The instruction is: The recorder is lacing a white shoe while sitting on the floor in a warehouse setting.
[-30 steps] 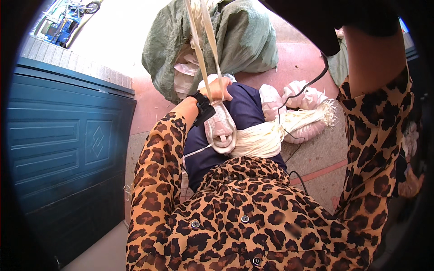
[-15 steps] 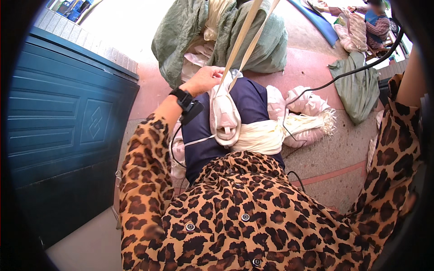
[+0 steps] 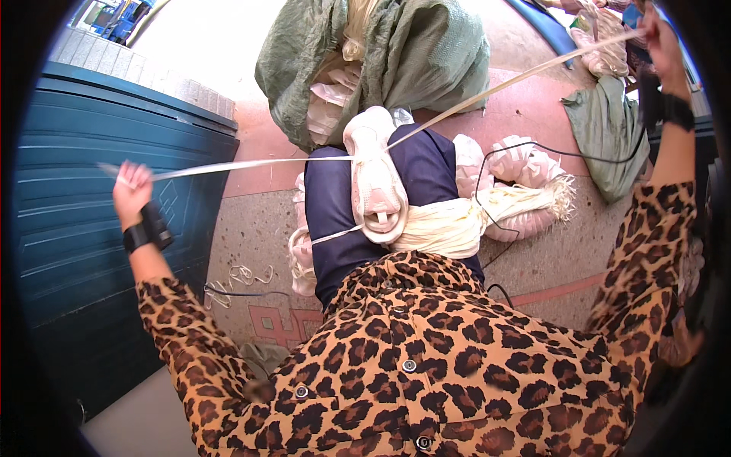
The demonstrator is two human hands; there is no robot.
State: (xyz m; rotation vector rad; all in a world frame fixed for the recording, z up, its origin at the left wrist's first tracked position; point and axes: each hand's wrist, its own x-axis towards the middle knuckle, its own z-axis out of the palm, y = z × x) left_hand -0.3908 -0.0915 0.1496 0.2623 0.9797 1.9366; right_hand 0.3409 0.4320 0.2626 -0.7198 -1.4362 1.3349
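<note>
Outdoors on speckled pavement (image 3: 259, 236), the pale strap (image 3: 251, 164) round the pink bundle (image 3: 373, 183) is now stretched taut, gripped by the left hand (image 3: 131, 190) and right hand (image 3: 661, 38), which were bunched together a second ago, so tightening seems underway.

Head-worn fisheye, close, facing downward

Outdoor work yard, street-side, informal bundling or sorting spot. Ground is speckled concrete paving (image 3: 251, 228) with red-painted bands, sunlit. Blue metal roller shutter (image 3: 84, 198) just beside the left hand (image 3: 131, 190), low tiled wall (image 3: 137, 65) above it. Ahead, between both hands, a big green woven sack (image 3: 426, 53) spilling pale material. Near the right hand (image 3: 659, 34), a second green sack (image 3: 609, 129) flat on the ground. Pink-white tied bundles (image 3: 525, 164) lie on the paving. Loose strap scraps (image 3: 240, 278) on the ground below the left hand.
</note>
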